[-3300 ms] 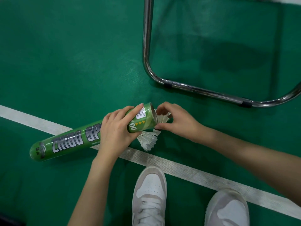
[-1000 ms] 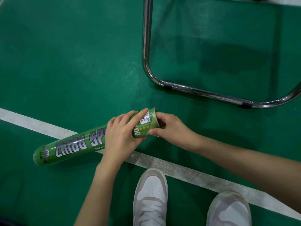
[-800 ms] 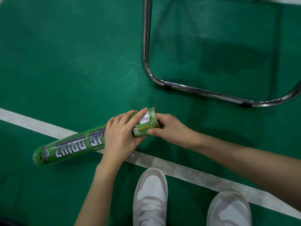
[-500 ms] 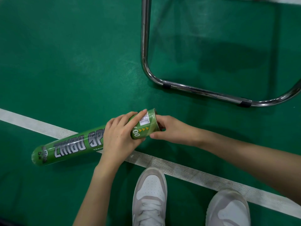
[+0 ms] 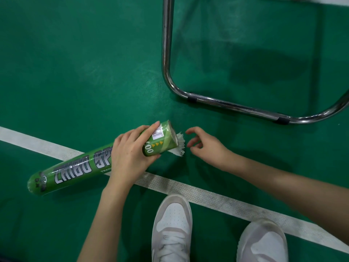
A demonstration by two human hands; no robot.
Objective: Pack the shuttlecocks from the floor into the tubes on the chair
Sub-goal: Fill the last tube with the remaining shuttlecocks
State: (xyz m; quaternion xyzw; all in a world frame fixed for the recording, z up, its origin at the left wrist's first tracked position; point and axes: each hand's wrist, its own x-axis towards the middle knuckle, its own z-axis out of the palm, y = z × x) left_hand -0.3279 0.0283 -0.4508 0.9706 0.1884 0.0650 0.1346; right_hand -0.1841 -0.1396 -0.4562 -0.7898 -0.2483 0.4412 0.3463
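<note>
Two pale sneakers (image 5: 171, 226) sit at the bottom edge, both cut off by the frame. Just above, the left hand (image 5: 132, 156) wraps around the green tube (image 5: 90, 165) near its open end, hiding part of the lettering. White feathers of a shuttlecock (image 5: 180, 145) poke out of the mouth (how many are inside is hidden). The right hand (image 5: 205, 146) hovers beside them, fingers loosely curled, holding nothing. Upper right, a chrome chair frame (image 5: 226, 104) runs off-frame on the green floor (image 5: 75, 63).

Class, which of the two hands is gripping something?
The left hand grips the green cardboard shuttlecock tube; the right hand hangs loosely curled, holding nothing.
</note>
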